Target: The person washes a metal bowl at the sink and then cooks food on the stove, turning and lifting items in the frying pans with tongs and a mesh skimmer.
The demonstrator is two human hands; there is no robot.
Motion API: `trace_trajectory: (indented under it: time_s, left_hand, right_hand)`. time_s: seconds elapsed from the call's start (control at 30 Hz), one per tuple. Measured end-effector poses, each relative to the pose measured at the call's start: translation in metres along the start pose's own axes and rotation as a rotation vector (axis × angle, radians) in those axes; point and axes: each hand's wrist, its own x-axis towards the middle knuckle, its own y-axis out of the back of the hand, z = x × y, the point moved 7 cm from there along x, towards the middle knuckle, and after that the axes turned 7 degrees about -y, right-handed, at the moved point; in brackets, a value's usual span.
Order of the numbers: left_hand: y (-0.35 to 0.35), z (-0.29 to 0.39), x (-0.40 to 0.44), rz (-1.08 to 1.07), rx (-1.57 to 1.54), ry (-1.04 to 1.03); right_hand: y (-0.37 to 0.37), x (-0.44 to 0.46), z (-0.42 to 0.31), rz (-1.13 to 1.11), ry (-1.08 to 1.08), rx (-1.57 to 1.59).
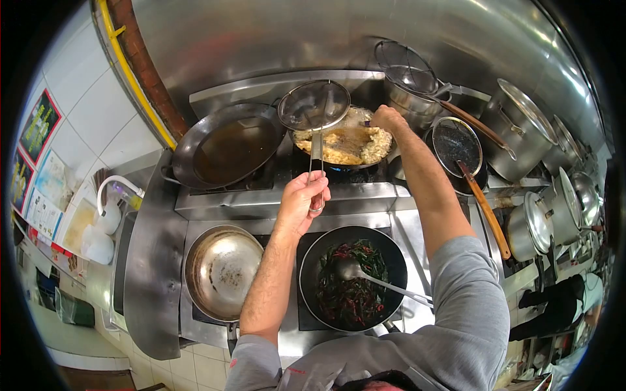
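Note:
My left hand (pixel 304 203) is wrapped round the metal handle of a mesh strainer (pixel 314 106). The strainer's round basket is held above the left part of a back-burner pan (pixel 355 167). In that pan, pale golden food (pixel 375 144) lies in bubbling oil. My right hand (pixel 389 119) is closed at the pan's right side; a small dark piece shows by its fingers, but what it grips is hidden. Below, a black frying pan (pixel 306 290) contains dark leaves and red pieces, with a metal ladle (pixel 350 268) resting in it.
A wide wok (pixel 186 171) of dark liquid stands at back left, above a bare steel pan (pixel 225 270). On the right are a wooden-handled strainer (pixel 458 144), another strainer (pixel 407 68) over a pot, and several steel pots (pixel 515 133). A person (pixel 564 296) stands far right.

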Motion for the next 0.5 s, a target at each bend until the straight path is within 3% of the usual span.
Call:
trace_trajectory:
  time_s: [0.27,0.5]
  left_hand:
    - [-0.009,0.003,0.000,-0.031,0.008,-0.031]
    - [-0.003,0.013,-0.006,-0.012,0.041,-0.019]
  right_hand:
    - [-0.011,-0.018,-0.046,0.106,0.215,-0.269]
    - [0.046,-0.036,-0.033,0.161,0.192,-0.239]
